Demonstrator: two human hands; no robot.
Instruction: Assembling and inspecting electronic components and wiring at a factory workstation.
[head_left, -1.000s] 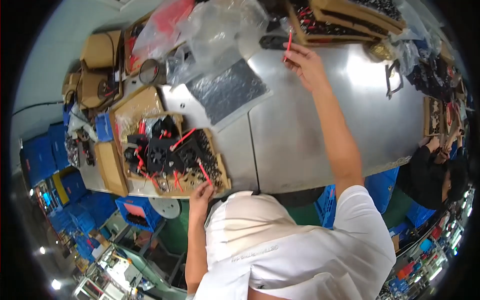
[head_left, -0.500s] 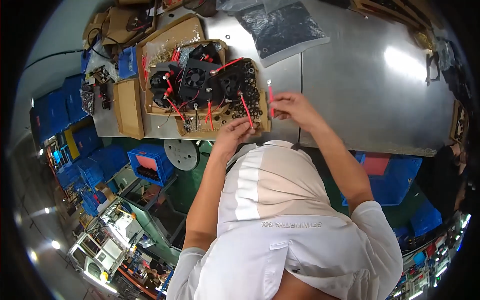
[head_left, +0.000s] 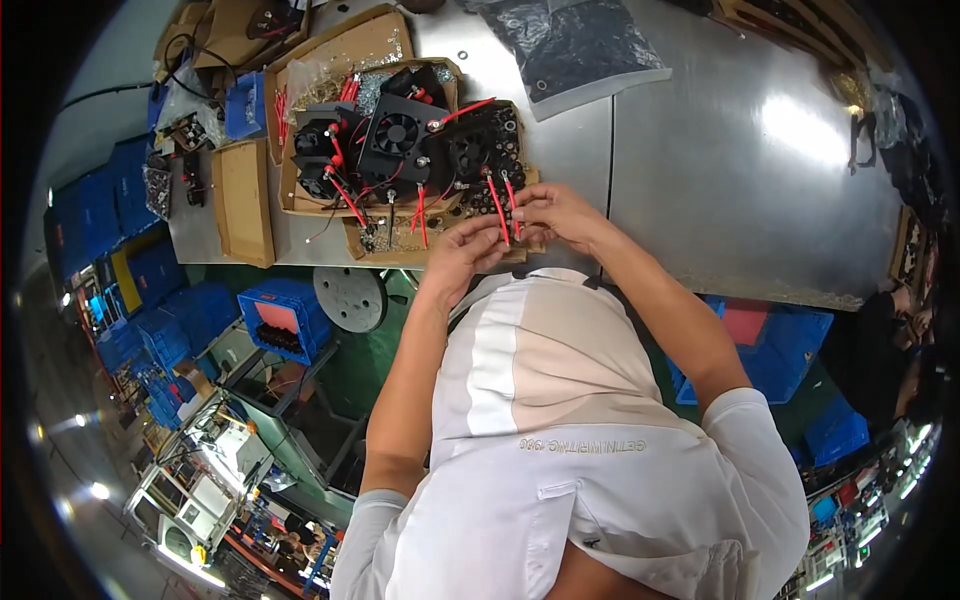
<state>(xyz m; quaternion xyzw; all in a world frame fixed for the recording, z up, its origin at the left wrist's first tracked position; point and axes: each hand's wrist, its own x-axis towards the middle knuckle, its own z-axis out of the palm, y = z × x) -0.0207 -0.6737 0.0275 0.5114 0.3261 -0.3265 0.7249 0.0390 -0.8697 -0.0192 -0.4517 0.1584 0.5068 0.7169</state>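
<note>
Red in the head view, one lead (head_left: 499, 208) pinched by the left hand (head_left: 465, 252) and a second lead (head_left: 510, 187) pinched by the right hand (head_left: 556, 213) lie side by side just right of the rightmost fan (head_left: 467, 154), seemingly being lined up, the next move calling for steadiness.

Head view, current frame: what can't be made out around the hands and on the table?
All in the head view:
Left hand and right hand: palms hidden by the backs of the hands.
Red wires: exact fingertip contact too small to tell.
Dark rings: too small and crowded to count.
Clear bag: top cut off by the upper edge; dark contents indistinct through the plastic.
Co-worker: partly lost in the dark right rim.
</note>
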